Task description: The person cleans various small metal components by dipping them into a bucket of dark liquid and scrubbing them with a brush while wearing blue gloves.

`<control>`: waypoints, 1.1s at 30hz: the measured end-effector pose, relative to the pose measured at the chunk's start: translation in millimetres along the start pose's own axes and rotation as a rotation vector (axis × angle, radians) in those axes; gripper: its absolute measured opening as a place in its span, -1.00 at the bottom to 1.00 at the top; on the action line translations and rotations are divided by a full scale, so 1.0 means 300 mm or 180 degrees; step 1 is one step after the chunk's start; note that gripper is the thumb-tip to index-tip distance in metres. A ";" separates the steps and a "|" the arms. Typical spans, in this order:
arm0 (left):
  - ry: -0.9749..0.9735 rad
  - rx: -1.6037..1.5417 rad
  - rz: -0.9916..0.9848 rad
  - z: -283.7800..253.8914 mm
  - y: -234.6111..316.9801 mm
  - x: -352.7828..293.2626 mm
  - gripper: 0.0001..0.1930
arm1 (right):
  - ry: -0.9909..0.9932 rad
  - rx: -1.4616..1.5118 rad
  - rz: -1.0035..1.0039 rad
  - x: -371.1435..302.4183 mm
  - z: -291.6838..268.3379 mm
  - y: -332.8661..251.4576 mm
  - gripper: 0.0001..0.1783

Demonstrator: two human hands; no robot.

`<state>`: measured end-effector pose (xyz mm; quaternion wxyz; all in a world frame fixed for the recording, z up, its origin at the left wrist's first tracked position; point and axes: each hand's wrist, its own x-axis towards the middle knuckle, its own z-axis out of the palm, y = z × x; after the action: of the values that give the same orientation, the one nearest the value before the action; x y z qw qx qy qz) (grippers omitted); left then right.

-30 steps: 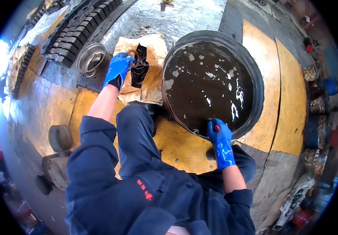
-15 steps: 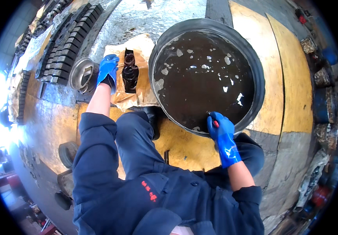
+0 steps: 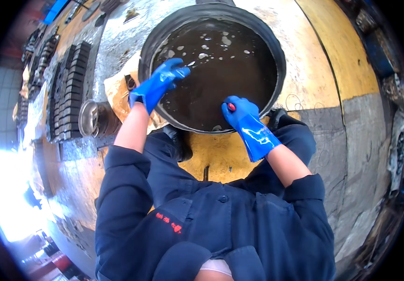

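Note:
A large round black basin (image 3: 280, 70) of dark murky liquid stands in front of me, with pale foam patches floating in it. My left hand (image 3: 157, 84), in a blue rubber glove, is over the basin's left side with fingers spread and nothing in them. Closed at the basin's near right edge, my gloved right hand (image 3: 241, 113) grips a tool with a red handle (image 3: 231, 107); the rest of the tool is hidden. Left of the basin lies brown paper (image 3: 116, 91), bearing a dark metal part (image 3: 130, 82) that my left glove and forearm mostly cover.
A metal bowl (image 3: 88, 119) stands left of the paper. Beyond it, rows of dark ribbed metal blocks (image 3: 73, 77) line the left side. Yellow and grey boards (image 3: 323, 136) cover the floor at right. My knees are spread on the basin's near side.
My left hand has left the paper and moved right, over the basin. My right hand keeps its grip on the red handle. The view has shifted, so the basin appears higher and further left.

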<state>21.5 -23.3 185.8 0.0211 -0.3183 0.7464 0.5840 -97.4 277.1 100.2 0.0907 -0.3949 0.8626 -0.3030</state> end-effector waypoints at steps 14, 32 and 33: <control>-0.0545 0.1617 -0.0174 0.384 -0.316 0.224 -0.31 | -0.0353 0.0966 0.0829 0.308 -0.278 -0.039 -0.60; -0.1379 0.2024 0.0414 0.570 -0.381 0.185 -0.50 | -0.0412 0.0942 0.1164 0.375 -0.439 -0.023 -0.59; -0.1437 0.1936 0.0396 0.563 -0.345 0.173 -0.53 | -0.0423 0.0989 0.1161 0.376 -0.446 -0.024 -0.58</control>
<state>-25.6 90.7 22.5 0.2429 -0.1150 0.8801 0.3915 -221.7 250.7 220.7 0.2601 -0.2331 0.8547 -0.3840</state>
